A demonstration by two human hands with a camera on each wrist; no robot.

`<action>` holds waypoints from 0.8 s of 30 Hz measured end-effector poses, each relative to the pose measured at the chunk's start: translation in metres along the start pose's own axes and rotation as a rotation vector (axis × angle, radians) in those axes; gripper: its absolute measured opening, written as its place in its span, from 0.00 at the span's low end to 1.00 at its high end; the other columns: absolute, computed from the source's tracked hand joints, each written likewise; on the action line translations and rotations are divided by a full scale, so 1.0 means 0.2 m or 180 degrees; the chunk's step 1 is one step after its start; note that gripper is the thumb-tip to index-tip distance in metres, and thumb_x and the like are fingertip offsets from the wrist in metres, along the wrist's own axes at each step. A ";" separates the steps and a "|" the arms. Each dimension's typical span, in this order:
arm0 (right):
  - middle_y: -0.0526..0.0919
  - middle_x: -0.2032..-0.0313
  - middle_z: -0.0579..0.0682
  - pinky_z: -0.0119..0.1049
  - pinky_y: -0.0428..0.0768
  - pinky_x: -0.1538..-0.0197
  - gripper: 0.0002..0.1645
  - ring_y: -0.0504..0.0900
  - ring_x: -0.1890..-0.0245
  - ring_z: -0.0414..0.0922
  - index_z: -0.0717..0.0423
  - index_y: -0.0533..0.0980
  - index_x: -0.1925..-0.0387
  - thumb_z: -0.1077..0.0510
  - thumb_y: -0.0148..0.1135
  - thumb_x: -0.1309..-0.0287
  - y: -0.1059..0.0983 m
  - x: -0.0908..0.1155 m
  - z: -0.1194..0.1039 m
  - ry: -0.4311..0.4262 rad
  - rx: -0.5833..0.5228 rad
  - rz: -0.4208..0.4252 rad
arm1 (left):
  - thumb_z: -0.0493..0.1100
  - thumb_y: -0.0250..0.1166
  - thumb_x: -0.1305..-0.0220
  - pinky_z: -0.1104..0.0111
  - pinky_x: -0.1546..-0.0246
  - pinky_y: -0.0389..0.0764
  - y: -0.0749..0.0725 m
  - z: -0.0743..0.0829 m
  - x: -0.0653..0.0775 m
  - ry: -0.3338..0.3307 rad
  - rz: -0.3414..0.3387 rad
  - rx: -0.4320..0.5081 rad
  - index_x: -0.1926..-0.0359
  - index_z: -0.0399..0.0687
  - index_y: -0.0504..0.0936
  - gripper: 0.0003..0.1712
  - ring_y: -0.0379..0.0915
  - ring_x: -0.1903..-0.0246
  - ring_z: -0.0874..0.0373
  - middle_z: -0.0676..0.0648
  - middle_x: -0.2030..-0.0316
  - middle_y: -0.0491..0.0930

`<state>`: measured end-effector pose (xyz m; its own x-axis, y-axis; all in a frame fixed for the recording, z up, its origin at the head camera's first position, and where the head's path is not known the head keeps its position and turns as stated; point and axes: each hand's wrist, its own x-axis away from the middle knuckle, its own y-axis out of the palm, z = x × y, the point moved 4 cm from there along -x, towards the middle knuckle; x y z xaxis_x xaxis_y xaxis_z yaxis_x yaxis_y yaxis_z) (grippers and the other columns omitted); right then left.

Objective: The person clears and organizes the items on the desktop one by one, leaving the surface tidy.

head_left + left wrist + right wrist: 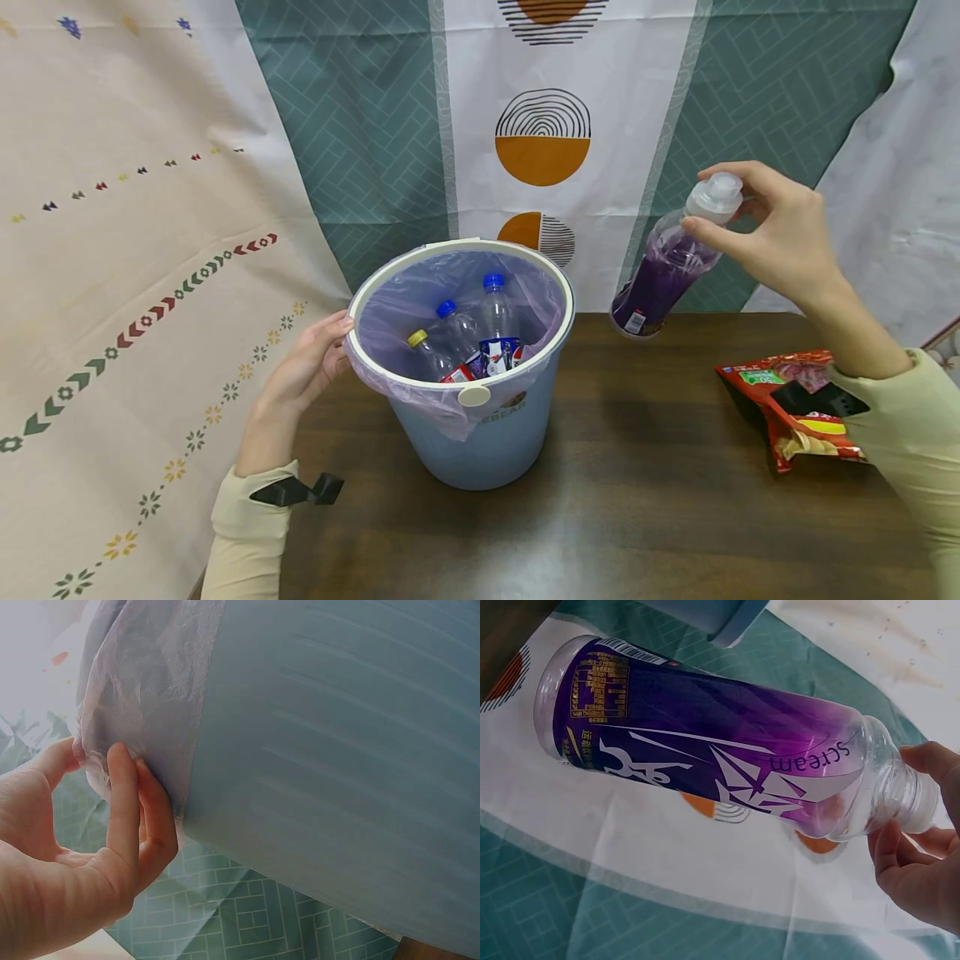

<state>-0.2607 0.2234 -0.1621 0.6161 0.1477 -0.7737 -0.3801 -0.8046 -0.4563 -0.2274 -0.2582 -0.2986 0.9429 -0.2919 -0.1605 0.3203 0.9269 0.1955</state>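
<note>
My right hand (pixel 780 225) pinches a clear plastic bottle (pixel 667 267) by its white-capped neck. The bottle has a purple label and tilts in the air, its base toward the bin, to the bin's right. In the right wrist view the purple label (pixel 705 742) reads "scream". My left hand (pixel 311 362) grips the rim of a blue trash bin (pixel 480 442) at its left side, thumb on top and fingers against the liner. A thin lilac liner bag (pixel 150 682) is folded over the rim. Inside the bin lie several empty bottles, among them a blue-capped bottle (pixel 498 317) and a yellow-capped bottle (pixel 431 354).
A red snack bag (pixel 780 400) lies on the dark wooden table (pixel 637 517) at the right, partly behind the right forearm. Patterned cloth (pixel 375 125) hangs behind the table, and a cream embroidered cloth (pixel 150 275) covers the left side.
</note>
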 end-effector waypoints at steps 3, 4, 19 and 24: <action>0.77 0.59 0.30 0.13 0.73 0.62 0.29 0.75 0.68 0.31 0.62 0.75 0.51 0.69 0.71 0.62 0.00 -0.01 -0.04 -0.0042 -0.0121 0.0019 | 0.38 0.45 0.31 0.77 0.65 0.81 0.00 0.00 0.00 -0.0030 0.0037 -0.0043 0.45 0.39 0.66 0.16 0.77 0.67 0.66 0.53 0.63 0.77; 0.77 0.59 0.31 0.13 0.74 0.62 0.29 0.75 0.68 0.32 0.63 0.75 0.52 0.70 0.70 0.62 -0.01 -0.01 -0.06 -0.0061 -0.0176 0.0032 | 0.38 0.44 0.31 0.77 0.65 0.81 0.00 0.00 0.00 -0.0034 0.0039 -0.0049 0.45 0.40 0.66 0.16 0.77 0.66 0.66 0.53 0.63 0.77; 0.78 0.56 0.39 0.18 0.76 0.52 0.32 0.76 0.61 0.38 0.63 0.74 0.50 0.76 0.68 0.64 -0.03 -0.03 -0.26 -0.0498 -0.0382 0.0169 | 0.38 0.43 0.31 0.78 0.66 0.81 0.00 0.00 0.00 -0.0003 -0.0034 -0.0004 0.46 0.40 0.67 0.15 0.77 0.67 0.66 0.53 0.63 0.77; 0.78 0.54 0.40 0.23 0.75 0.47 0.33 0.76 0.56 0.41 0.66 0.73 0.50 0.76 0.67 0.65 -0.05 -0.02 -0.32 -0.0662 -0.0445 0.0250 | 0.38 0.43 0.31 0.78 0.66 0.81 0.00 -0.01 0.00 -0.0003 -0.0028 0.0006 0.46 0.40 0.67 0.15 0.77 0.67 0.66 0.53 0.63 0.77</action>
<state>-0.2154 0.1933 -0.1264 0.4279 0.1852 -0.8846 -0.3132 -0.8877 -0.3374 -0.2276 -0.2580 -0.2998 0.9401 -0.3003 -0.1613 0.3287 0.9238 0.1960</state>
